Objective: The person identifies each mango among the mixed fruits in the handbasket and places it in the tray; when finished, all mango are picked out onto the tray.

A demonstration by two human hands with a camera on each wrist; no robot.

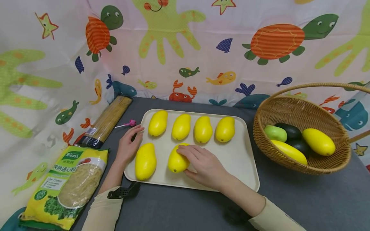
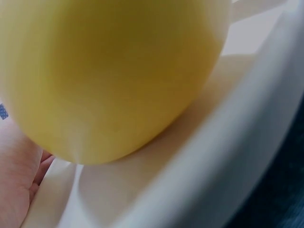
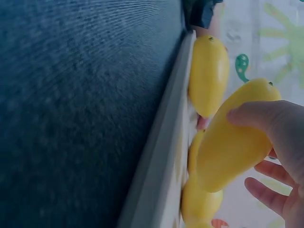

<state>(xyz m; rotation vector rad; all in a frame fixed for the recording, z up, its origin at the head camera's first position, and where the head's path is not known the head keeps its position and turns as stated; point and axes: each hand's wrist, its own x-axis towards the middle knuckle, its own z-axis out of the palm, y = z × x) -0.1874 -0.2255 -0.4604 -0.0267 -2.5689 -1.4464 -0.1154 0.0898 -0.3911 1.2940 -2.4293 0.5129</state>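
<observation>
My right hand (image 1: pixel 206 165) grips a yellow mango (image 1: pixel 177 162) over the front middle of a cream tray (image 1: pixel 228 170). In the right wrist view the thumb lies along this tilted mango (image 3: pixel 237 142). My left hand (image 1: pixel 130 142) rests at the tray's left edge, fingers extended, holding nothing. Beside it, at the front left of the tray, lies another mango (image 1: pixel 145 161), which fills much of the left wrist view. Along the back of the tray several more mangoes lie in a row, from the leftmost mango (image 1: pixel 158 123) to the rightmost mango (image 1: pixel 225 129).
A wicker basket (image 1: pixel 267 154) with a tall handle stands right of the tray, holding yellow, dark and green produce. On the left lie a Knorr pasta bag (image 1: pixel 66 186), a pack of dry noodles (image 1: pixel 108 120) and a pink lollipop (image 1: pixel 132 123). A printed curtain (image 1: pixel 202 61) hangs behind.
</observation>
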